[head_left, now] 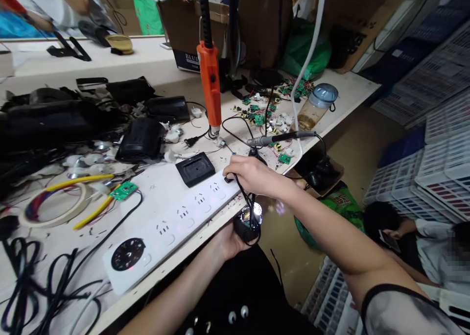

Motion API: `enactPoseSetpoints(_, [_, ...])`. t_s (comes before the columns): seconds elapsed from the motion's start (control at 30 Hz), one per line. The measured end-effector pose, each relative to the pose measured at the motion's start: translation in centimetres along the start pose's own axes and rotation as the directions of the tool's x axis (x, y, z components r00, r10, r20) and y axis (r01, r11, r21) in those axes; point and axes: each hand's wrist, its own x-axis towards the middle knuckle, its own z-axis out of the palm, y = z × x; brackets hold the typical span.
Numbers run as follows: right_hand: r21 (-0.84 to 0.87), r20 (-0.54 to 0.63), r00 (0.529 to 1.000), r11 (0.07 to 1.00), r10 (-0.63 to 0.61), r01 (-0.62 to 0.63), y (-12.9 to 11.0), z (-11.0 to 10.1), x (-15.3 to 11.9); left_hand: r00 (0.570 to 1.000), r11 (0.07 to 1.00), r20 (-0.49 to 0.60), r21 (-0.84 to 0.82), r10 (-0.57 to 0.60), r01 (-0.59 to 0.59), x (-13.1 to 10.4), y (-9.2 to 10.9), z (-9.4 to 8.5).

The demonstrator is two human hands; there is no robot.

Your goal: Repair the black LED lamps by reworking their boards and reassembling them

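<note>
The right hand [253,173] pinches a black plug [228,179], best kept square to the power strip [156,249], while the left hand [228,242], curled at five o'clock from it, cradles the round device [244,233].

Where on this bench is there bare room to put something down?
A small patch lies between the left green board, the black tray and the power strip. Another is right of the blue-lidded jar, at the end of the bench. Crowded: left, with black housings; back centre, with circuit boards.
</note>
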Motion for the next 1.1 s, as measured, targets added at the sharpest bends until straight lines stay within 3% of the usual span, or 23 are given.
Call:
enactPoseSetpoints(0.1, [-0.027,0.04,0.999,1.0,-0.008,0.01,0.1,0.3,0.2,0.994,0.997,-0.083,-0.005,-0.074,0.074,0.3,-0.4,0.4])
enactPoseSetpoints(0.27, [-0.039,0.029,1.0,0.999,0.001,0.0,0.4,0.3,0.2,0.987,0.999,-0.149,-0.024,-0.052,0.049,0.1,-0.7,0.3])
enactPoseSetpoints(0.6, [-0.061,-0.019,0.997,0.995,0.074,-0.075,0.1,0.6,-0.3,0.988,0.999,-0.153,-0.05,0.006,-0.013,-0.1,-0.7,-0.1])
enactPoseSetpoints(1.1, [-0.236,0.11,0.974,0.957,0.197,-0.167,-1.3,-0.8,0.3,0.98,1.0,-0.197,-0.017,-0.022,0.019,0.1,-0.5,-0.2])
